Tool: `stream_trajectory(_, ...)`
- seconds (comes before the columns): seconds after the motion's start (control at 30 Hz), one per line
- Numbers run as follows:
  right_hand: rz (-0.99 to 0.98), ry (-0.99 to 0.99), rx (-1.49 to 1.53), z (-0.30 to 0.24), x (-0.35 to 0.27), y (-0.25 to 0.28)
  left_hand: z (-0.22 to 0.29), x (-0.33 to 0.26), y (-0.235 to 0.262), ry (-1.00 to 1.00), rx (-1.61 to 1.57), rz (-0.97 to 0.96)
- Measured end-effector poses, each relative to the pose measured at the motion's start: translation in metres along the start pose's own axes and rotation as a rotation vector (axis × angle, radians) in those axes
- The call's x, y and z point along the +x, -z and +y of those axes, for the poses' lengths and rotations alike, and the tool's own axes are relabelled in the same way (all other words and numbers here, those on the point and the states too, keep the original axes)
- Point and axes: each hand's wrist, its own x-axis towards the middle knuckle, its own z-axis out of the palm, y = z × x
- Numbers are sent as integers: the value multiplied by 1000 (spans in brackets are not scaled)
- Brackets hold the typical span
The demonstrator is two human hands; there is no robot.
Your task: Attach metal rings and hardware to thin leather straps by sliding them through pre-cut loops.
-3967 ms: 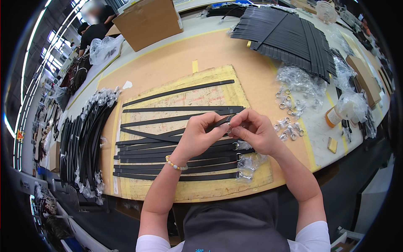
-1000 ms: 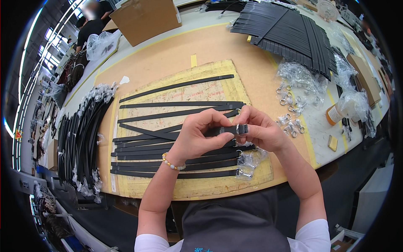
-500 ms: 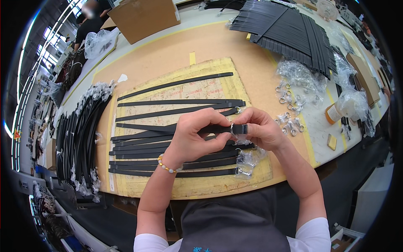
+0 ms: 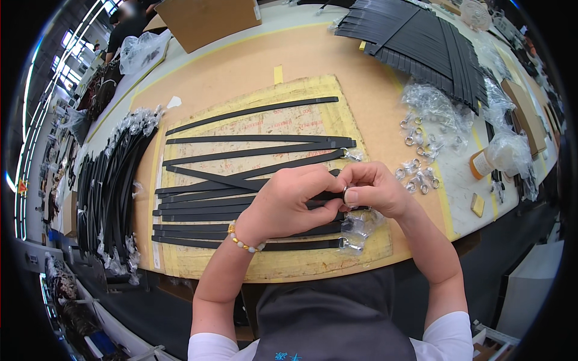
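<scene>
Both my hands meet over the right part of a yellow-edged board (image 4: pixel 289 275). My left hand (image 4: pixel 292 198), with a beaded bracelet at its wrist, pinches a flat black strap (image 4: pixel 327 196) near its end. The fingertips of my right hand (image 4: pixel 376 191) close on the same end, at a small metal ring (image 4: pixel 345 192) mostly covered by the fingers. Under and around my hands, several black straps (image 4: pixel 259 113) lie across the board. A few carry metal clasps (image 4: pixel 348 243) in clear plastic at their right ends.
Loose metal clasps (image 4: pixel 418 174) in plastic lie right of the board. Behind them is a wide stack of black straps (image 4: pixel 415 51). A bundle of straps (image 4: pixel 114 192) hangs over the left table edge. A cardboard box (image 4: pixel 208 21) stands at the back; an orange-labelled container (image 4: pixel 480 163) is at right.
The strap end was held out flat with its ring showing; now the fingers have folded in around it and largely hide it. My hands have shifted slightly nearer to me.
</scene>
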Motion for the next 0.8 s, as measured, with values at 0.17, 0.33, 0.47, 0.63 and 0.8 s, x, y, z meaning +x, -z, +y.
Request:
stream_trajectory(0.17,129,9,-108,2,3,-4,-9,0,-11,0,69,6)
stream_trajectory(0.33,147,-11,-127,-1,3,-2,-10,1,0,120,103,-45)
stream_trajectory(0.47,140,-16,-96,-3,2,-1,-13,0,-1,94,61,-27)
stream_trajectory(0.63,139,-18,-100,0,3,1,-13,0,-2,149,39,-34)
stream_trajectory(0.8,141,-15,-99,1,3,0,-15,0,-3,149,40,-29)
